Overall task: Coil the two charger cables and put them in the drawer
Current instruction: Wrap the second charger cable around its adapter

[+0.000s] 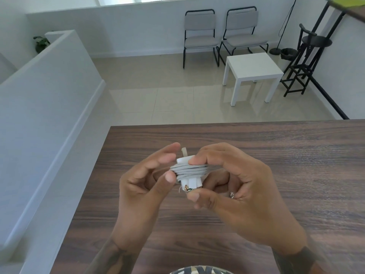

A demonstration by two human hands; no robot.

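A white charger with its grey-white cable wound around the plug body is held above the dark wooden table. My right hand pinches it from the right, thumb on top and fingers under it. My left hand touches the coil's left side with thumb and fingertips. A frayed cable end with bare wires sticks out below the plug. A metal prong shows at the top. No second cable and no drawer are in view.
The table's far edge runs across the middle of the view, its left edge beside a white half wall. Beyond stand a small white side table, two grey chairs and black stools.
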